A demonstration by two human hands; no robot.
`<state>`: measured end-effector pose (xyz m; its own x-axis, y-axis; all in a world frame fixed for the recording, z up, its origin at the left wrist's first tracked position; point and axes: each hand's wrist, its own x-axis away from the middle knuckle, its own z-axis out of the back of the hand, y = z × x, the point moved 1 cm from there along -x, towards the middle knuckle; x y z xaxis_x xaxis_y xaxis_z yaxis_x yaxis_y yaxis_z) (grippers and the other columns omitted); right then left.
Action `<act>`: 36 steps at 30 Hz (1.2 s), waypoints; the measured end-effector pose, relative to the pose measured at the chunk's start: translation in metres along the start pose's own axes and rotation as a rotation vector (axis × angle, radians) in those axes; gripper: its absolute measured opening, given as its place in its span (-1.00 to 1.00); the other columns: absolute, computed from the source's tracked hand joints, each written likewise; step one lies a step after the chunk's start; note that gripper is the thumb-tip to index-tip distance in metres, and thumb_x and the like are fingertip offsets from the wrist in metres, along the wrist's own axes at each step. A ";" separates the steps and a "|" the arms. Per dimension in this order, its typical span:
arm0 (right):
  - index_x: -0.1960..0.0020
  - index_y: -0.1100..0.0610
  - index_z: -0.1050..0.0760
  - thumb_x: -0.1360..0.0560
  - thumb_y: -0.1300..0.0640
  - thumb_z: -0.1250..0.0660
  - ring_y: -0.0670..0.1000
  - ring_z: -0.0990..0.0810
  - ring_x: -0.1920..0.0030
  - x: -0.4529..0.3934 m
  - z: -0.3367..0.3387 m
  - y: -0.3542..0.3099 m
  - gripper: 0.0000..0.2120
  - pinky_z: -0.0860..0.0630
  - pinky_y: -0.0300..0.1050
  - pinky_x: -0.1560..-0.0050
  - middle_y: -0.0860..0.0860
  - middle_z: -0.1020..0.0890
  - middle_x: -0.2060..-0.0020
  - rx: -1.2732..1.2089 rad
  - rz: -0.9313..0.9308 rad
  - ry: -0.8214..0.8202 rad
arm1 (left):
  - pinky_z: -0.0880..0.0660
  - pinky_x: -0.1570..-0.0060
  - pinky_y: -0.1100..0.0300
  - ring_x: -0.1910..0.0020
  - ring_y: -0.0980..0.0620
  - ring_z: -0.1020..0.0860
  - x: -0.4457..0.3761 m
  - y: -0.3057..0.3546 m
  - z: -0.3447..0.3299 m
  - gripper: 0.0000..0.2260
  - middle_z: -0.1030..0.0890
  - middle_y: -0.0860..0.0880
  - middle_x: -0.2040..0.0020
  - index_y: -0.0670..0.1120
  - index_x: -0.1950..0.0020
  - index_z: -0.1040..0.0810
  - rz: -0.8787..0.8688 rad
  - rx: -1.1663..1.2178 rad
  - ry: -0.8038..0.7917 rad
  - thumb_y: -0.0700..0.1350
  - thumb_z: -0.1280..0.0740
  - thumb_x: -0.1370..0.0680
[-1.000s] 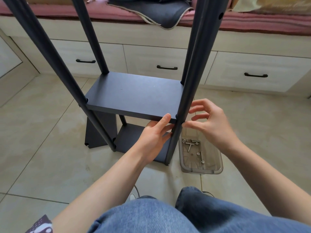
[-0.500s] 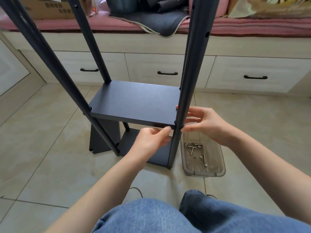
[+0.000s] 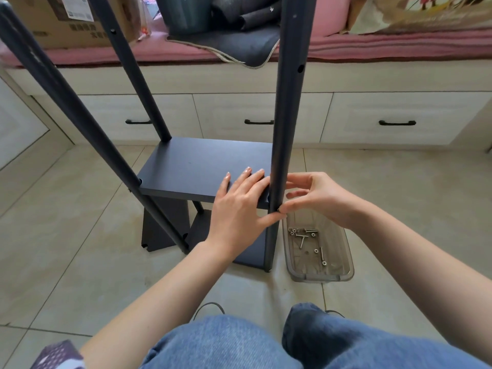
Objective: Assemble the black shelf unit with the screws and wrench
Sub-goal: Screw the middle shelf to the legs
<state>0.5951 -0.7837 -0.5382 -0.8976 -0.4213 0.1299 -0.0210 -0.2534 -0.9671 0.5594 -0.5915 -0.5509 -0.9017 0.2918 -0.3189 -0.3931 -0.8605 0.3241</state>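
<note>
Hands meet at the near right corner of the black shelf unit (image 3: pixel 202 166), which stands on the tiled floor (image 3: pixel 66 235) in front of a row of pale drawers (image 3: pixel 399 118). Left hand (image 3: pixel 241 206) lies flat on the shelf board (image 3: pixel 191 169), fingers straight and spread across its top, thumb reaching under the front edge toward the near right post (image 3: pixel 283 123). Right hand (image 3: pixel 316 197) sits just beside that post on its outer side, fingers loosely curled, thumb and forefinger tips drawn together at the joint where board meets post; whether they pinch a screw there is too small to tell. 4 dark posts rise from the unit, and the near right one shows open holes higher up. A lower board (image 3: pixel 253 251) sits beneath, close to the floor. Just to the right of the unit, a clear plastic tray (image 3: pixel 343 272) rests on the tiles with loose screws (image 3: pixel 303 235) and washers scattered in it. Blue-jeaned knees (image 3: pixel 332 336) fill the bottom of the view.
</note>
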 end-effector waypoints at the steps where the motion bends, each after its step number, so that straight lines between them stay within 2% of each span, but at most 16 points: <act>1: -0.21 -0.16 -0.62 -0.31 0.31 -0.55 -0.06 -0.58 0.05 0.000 0.000 0.000 -0.43 -0.51 -0.07 -0.21 0.02 -0.69 -0.09 0.007 0.007 -0.010 | -0.02 -0.57 -0.09 -0.58 0.02 -0.20 0.000 -0.001 0.000 -0.35 -0.37 0.06 -0.53 0.03 -0.53 -0.38 0.003 -0.001 0.006 0.29 -0.34 -0.51; 4: -0.25 -0.15 -0.60 -0.36 0.29 -0.52 -0.11 -0.64 -0.11 0.001 0.001 -0.002 -0.46 -0.49 -0.08 -0.26 -0.04 -0.69 -0.11 0.040 0.014 -0.034 | -0.03 -0.57 -0.09 -0.57 0.03 -0.23 0.000 -0.001 -0.001 -0.40 -0.39 0.06 -0.52 0.05 -0.50 -0.42 0.012 0.002 0.030 0.27 -0.34 -0.53; 7: -0.25 -0.25 -0.56 -0.40 0.05 -0.49 -0.13 -0.59 -0.23 0.003 0.004 -0.007 -0.54 -0.47 0.08 -0.33 -0.17 -0.66 -0.16 0.092 -0.041 -0.080 | -0.04 -0.56 -0.10 -0.56 0.04 -0.25 0.000 0.003 -0.001 -0.45 -0.42 0.08 -0.50 0.06 -0.46 -0.47 0.033 0.038 0.054 0.24 -0.37 -0.53; 9: -0.25 -0.25 -0.57 -0.39 -0.02 -0.49 -0.13 -0.59 -0.24 0.004 0.004 -0.008 -0.56 -0.44 0.12 -0.36 -0.18 -0.67 -0.14 0.085 -0.064 -0.074 | -0.05 -0.55 -0.10 -0.55 0.05 -0.25 -0.001 0.005 -0.002 -0.48 -0.44 0.09 -0.48 0.06 -0.42 -0.49 0.052 0.055 0.066 0.23 -0.39 -0.52; 12: -0.27 -0.09 -0.60 -0.41 0.11 -0.51 -0.09 -0.62 -0.21 0.003 0.003 -0.005 -0.56 -0.42 0.06 -0.39 -0.07 -0.70 -0.11 -0.002 -0.050 -0.032 | -0.05 -0.55 -0.07 -0.56 0.06 -0.24 -0.001 0.005 -0.003 -0.49 -0.43 0.10 -0.48 0.06 -0.40 -0.48 0.068 0.042 0.070 0.25 -0.36 -0.52; 15: -0.30 -0.04 -0.58 -0.45 0.18 -0.48 -0.07 -0.62 -0.22 0.003 -0.001 -0.003 -0.57 -0.42 0.03 -0.38 -0.03 -0.70 -0.12 -0.060 -0.045 -0.038 | -0.04 -0.55 -0.04 -0.56 0.05 -0.23 -0.001 0.004 -0.003 -0.46 -0.41 0.11 -0.50 0.08 -0.47 -0.43 0.064 0.020 0.055 0.27 -0.31 -0.54; 18: -0.29 -0.11 -0.57 -0.50 0.11 -0.45 -0.12 -0.61 -0.21 0.005 0.002 0.003 -0.62 -0.46 -0.01 -0.33 -0.07 -0.69 -0.11 -0.079 -0.058 0.019 | -0.02 -0.56 -0.01 -0.58 0.06 -0.19 -0.003 0.005 -0.004 -0.46 -0.37 0.14 -0.52 0.12 -0.51 -0.39 0.066 -0.004 0.034 0.27 -0.28 -0.56; 22: -0.35 -0.16 -0.50 -0.46 -0.03 -0.47 -0.16 -0.63 -0.16 0.019 0.015 0.029 -0.54 -0.56 -0.18 -0.17 -0.07 -0.69 -0.12 -0.080 -0.115 0.165 | -0.02 -0.56 0.00 -0.58 0.06 -0.17 -0.006 0.004 -0.005 -0.49 -0.36 0.15 -0.53 0.14 -0.49 -0.42 0.082 -0.021 0.025 0.27 -0.26 -0.58; 24: -0.31 -0.06 -0.54 -0.49 0.03 -0.46 -0.17 -0.65 -0.10 0.030 0.021 0.056 -0.60 -0.57 -0.28 -0.09 -0.04 -0.69 -0.12 0.001 -0.188 0.201 | -0.04 -0.55 -0.01 -0.58 0.06 -0.19 -0.006 0.004 -0.007 -0.49 -0.37 0.15 -0.52 0.13 -0.46 -0.46 0.084 -0.023 0.028 0.29 -0.23 -0.57; 28: -0.19 0.11 -0.61 -0.50 0.11 -0.45 -0.16 -0.62 0.00 0.043 0.020 0.127 -0.73 -0.50 -0.38 0.02 0.01 -0.69 -0.08 0.283 -0.379 0.172 | -0.09 -0.54 -0.02 -0.56 0.05 -0.23 -0.007 0.003 -0.010 -0.49 -0.41 0.15 -0.49 0.11 -0.39 -0.54 0.091 -0.033 0.053 0.30 -0.19 -0.53; 32: -0.23 0.15 -0.59 -0.50 0.11 -0.46 0.01 -0.63 -0.13 0.038 0.006 0.187 -0.68 -0.52 -0.14 -0.21 0.06 -0.67 -0.13 0.581 -0.482 0.109 | -0.12 -0.54 -0.02 -0.56 0.05 -0.25 -0.008 0.002 -0.013 -0.52 -0.42 0.14 -0.48 0.10 -0.37 -0.56 0.091 -0.052 0.070 0.28 -0.22 -0.54; 34: -0.29 0.13 -0.55 -0.52 0.11 -0.43 0.04 -0.62 -0.17 0.031 0.001 0.206 -0.65 -0.51 -0.12 -0.23 0.06 -0.66 -0.16 0.680 -0.503 0.089 | -0.13 -0.53 -0.03 -0.55 0.05 -0.25 -0.009 0.003 -0.014 -0.53 -0.43 0.13 -0.48 0.09 -0.36 -0.58 0.092 -0.057 0.075 0.27 -0.24 -0.54; 36: -0.39 0.13 -0.45 -0.54 0.12 -0.41 0.06 -0.61 -0.17 0.022 -0.003 0.221 -0.56 -0.51 -0.10 -0.22 0.08 -0.64 -0.17 0.670 -0.526 0.074 | -0.12 -0.53 -0.02 -0.55 0.05 -0.26 -0.009 0.003 -0.014 -0.53 -0.44 0.13 -0.47 0.08 -0.36 -0.57 0.088 -0.058 0.079 0.26 -0.25 -0.54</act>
<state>0.5697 -0.8458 -0.7496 -0.8709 -0.0524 0.4886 -0.1993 -0.8712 -0.4487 0.5684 -0.6025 -0.5598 -0.9145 0.1819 -0.3614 -0.2996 -0.9047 0.3028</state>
